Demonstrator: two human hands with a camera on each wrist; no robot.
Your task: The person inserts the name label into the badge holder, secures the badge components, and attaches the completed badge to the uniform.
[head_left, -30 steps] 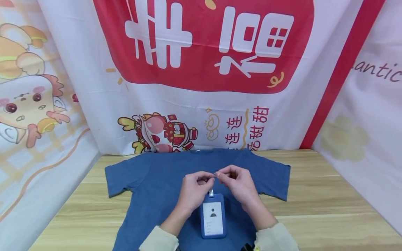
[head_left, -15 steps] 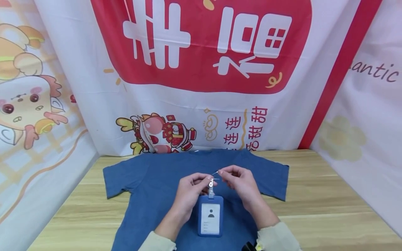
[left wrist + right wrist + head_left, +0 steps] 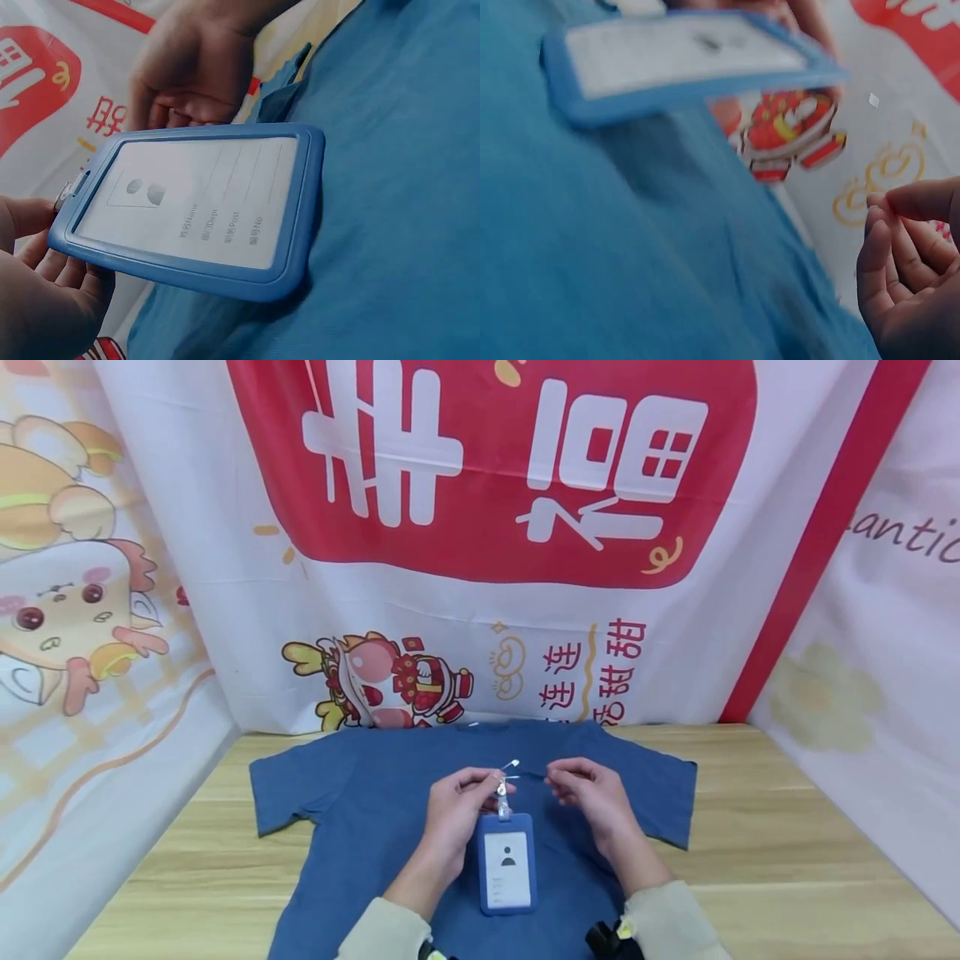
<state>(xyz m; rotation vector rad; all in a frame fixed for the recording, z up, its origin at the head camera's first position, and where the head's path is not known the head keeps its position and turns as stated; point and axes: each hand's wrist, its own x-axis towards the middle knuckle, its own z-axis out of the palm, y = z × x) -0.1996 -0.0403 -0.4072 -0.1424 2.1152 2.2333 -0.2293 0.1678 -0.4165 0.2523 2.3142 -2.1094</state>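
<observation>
A blue badge holder [image 3: 507,864] with a white card hangs from a short clear strap [image 3: 503,806] over a blue T-shirt [image 3: 390,793]. My left hand [image 3: 452,810] pinches the metal clip at the strap's top. From that grip stick out two thin wires of an open safety pin [image 3: 512,765], one with a small pale head. In the left wrist view the holder [image 3: 187,202] is tilted, its slot end by my left fingers [image 3: 34,217]. Right of the pin and apart from it is my right hand [image 3: 592,793]. Its thumb and forefinger [image 3: 922,201] meet with nothing visible between them.
The T-shirt lies spread on a wooden table [image 3: 780,877], collar toward the back. Printed cloth [image 3: 495,543] hangs behind the table, with further cloth walls at left and right. Dark wrist gear [image 3: 611,939] shows at the right sleeve.
A second ago both hands met at the pin. The pin's wires then spread apart with my right fingers at one end; now my right hand has let go and moved right.
</observation>
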